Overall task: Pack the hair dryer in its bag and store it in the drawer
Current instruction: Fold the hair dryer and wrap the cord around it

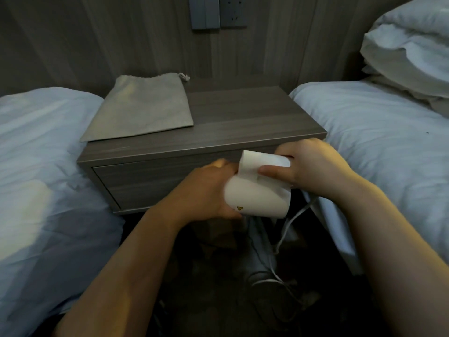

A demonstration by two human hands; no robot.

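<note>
I hold a white hair dryer (257, 195) in front of the nightstand's shut drawer (145, 181). My left hand (206, 190) grips its round body from the left. My right hand (308, 164) holds the folding handle, thumb pressed on it. The dryer's white cord (289, 229) hangs down toward the floor. A flat grey drawstring bag (141, 110) lies on the left half of the nightstand top (243, 113), away from both hands.
Beds with white sheets stand on both sides: the left bed (36, 154) and the right bed (388, 142), which has pillows (410, 49). A wall socket panel (218, 10) is above the nightstand. The floor below is dark.
</note>
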